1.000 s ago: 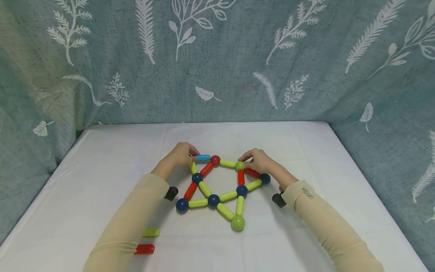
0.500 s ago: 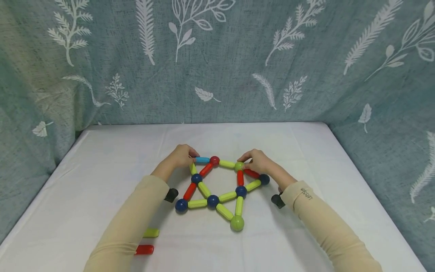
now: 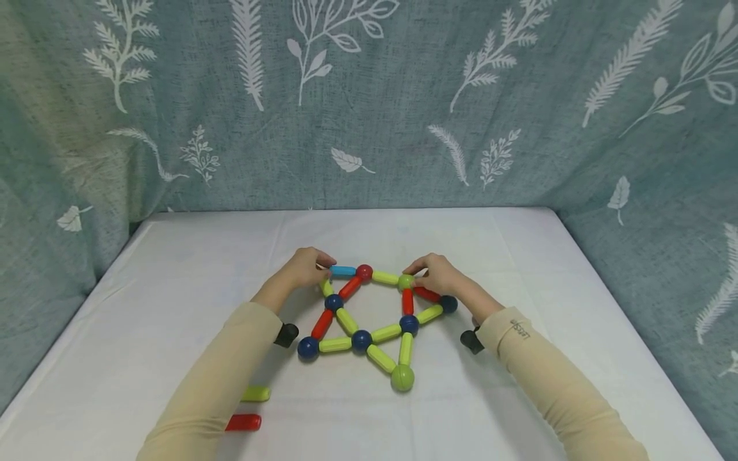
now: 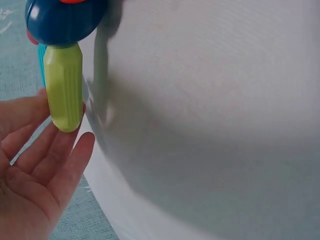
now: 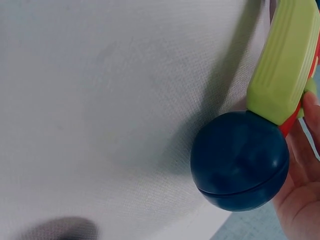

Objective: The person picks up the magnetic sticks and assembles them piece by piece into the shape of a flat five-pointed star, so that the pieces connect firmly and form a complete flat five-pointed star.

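A flat frame of magnetic rods and balls lies on the white table. My left hand is at its far left corner, thumb and fingers around the free end of a yellow-green magnetic rod. That rod's other end meets a dark blue ball. Close to the fingertips is the end of a light blue rod, joined to a red ball. My right hand holds a green ball at the far right corner, partly covered by fingers. Beside that hand is another dark blue ball.
A loose yellow-green rod and a loose red rod lie partly behind the left sleeve. A larger green ball forms the near tip of the frame. A patterned curtain hangs behind the table.
My left hand has shifted slightly left and away from the light blue rod's end. The yellow-green rod's free end has swung a little left. My right hand stays on the green ball.
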`<action>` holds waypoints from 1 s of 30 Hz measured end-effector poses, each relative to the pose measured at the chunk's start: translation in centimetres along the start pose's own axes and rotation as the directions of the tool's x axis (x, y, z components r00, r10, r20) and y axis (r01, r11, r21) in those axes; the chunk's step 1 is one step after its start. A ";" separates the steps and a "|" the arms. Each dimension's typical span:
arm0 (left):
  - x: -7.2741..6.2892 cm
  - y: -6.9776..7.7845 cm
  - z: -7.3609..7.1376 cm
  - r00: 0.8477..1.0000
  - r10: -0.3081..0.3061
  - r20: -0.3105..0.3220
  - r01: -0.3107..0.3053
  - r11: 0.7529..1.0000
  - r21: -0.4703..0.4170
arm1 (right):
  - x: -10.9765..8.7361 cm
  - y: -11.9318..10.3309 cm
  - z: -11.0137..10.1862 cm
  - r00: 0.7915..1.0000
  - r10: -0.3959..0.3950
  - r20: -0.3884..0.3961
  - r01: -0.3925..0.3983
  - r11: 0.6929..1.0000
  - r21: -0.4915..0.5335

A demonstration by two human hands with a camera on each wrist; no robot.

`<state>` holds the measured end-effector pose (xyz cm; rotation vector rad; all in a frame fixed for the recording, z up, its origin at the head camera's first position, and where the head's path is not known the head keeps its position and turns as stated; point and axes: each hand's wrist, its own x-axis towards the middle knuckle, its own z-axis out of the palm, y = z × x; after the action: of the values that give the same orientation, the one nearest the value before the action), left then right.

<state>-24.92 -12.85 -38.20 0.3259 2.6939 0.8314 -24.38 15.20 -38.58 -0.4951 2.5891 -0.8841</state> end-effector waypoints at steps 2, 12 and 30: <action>-0.2 -0.1 0.0 1.000 -0.006 -0.006 0.006 1.000 -0.012 | 0.0 0.0 0.1 1.000 -0.001 -0.002 0.001 1.000 0.000; -2.8 1.2 -0.1 0.998 0.041 -0.039 -0.037 0.994 0.098 | -0.3 0.3 -0.1 1.000 -0.016 -0.012 0.016 1.000 -0.004; -10.9 1.9 2.7 0.992 0.125 0.012 -0.122 0.943 0.309 | -2.5 0.2 0.2 1.000 0.018 -0.008 -0.018 0.998 -0.062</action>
<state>-13.58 -13.21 -36.88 0.5679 2.8332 0.4359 -22.17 16.30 -38.30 -0.4853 2.6307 -0.8037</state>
